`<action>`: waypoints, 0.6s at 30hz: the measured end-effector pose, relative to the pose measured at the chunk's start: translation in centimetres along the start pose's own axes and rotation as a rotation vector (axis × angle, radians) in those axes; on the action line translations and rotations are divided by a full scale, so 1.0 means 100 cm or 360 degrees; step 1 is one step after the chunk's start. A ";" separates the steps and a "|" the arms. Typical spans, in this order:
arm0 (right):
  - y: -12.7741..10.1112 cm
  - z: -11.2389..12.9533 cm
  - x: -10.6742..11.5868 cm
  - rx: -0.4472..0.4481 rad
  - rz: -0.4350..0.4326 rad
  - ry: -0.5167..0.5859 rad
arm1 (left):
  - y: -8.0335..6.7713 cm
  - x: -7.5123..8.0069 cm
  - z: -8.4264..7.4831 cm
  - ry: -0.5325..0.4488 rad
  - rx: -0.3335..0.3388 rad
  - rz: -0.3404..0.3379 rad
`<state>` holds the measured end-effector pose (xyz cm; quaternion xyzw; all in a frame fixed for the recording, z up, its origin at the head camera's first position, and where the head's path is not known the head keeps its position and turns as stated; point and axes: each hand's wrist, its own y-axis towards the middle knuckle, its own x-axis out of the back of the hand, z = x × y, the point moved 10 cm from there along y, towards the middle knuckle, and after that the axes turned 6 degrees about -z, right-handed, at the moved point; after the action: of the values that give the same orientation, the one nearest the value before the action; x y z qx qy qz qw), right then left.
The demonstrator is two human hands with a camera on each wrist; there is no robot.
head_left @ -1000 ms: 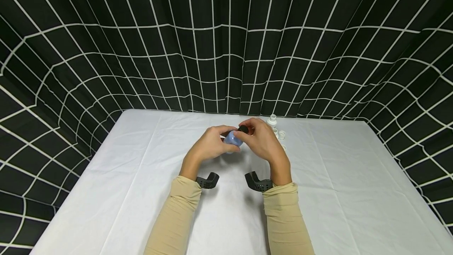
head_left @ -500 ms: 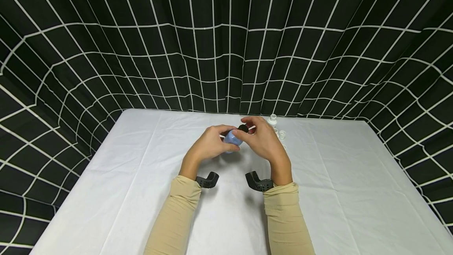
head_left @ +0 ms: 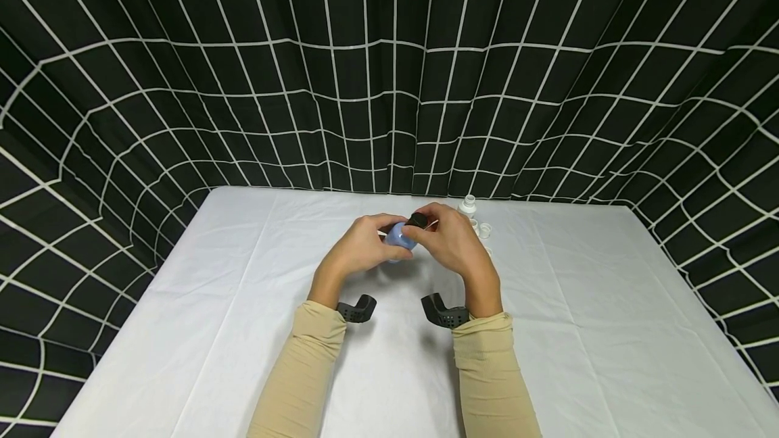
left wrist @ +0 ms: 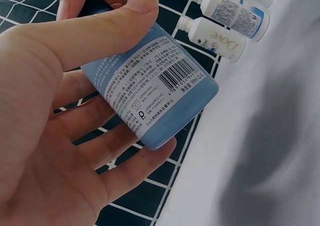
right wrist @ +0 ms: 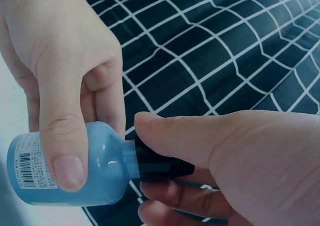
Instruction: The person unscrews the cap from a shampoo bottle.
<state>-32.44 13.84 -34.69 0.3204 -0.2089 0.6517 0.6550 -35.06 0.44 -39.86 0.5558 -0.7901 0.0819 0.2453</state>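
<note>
A blue bottle [left wrist: 182, 93] with a white printed label and barcode is held tilted above the table. My left hand [head_left: 365, 247] grips its body, thumb across the label and fingers behind. The bottle's black cap [right wrist: 157, 161] sits at the neck, and a short length of blue neck shows below it in the right wrist view. Thumb and fingers of my right hand [head_left: 447, 235] pinch this cap from the side. Part of the label is hidden under my left thumb.
Beyond my right hand stand an uncapped white bottle [head_left: 467, 206] and a white cap [head_left: 485, 230]. The left wrist view shows a second white bottle, marked Dove [left wrist: 215, 39]. White cloth [head_left: 584, 330] covers the table, with a black gridded curtain [head_left: 389, 73] behind it.
My right fingers loosened and spread from the cap half a second ago and now close on it again. My left hand and the bottle have stayed nearly still.
</note>
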 end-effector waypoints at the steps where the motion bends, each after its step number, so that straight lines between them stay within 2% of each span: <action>1: 0.000 0.001 0.000 0.0007 -0.0002 0.0006 | 0.000 0.000 0.001 0.0002 0.0006 -0.0001; 10: 0.000 0.009 0.005 0.0123 -0.0103 0.0010 | -0.001 0.004 0.001 0.0000 0.0005 -0.0023; 18: 0.000 0.010 0.015 0.0103 -0.0248 0.0157 | -0.001 0.015 0.004 -0.0016 0.0033 -0.0068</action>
<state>-32.16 14.21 -33.00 0.3241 -0.1297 0.6202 0.7024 -35.44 -1.00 -39.51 0.5755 -0.7784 0.0819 0.2373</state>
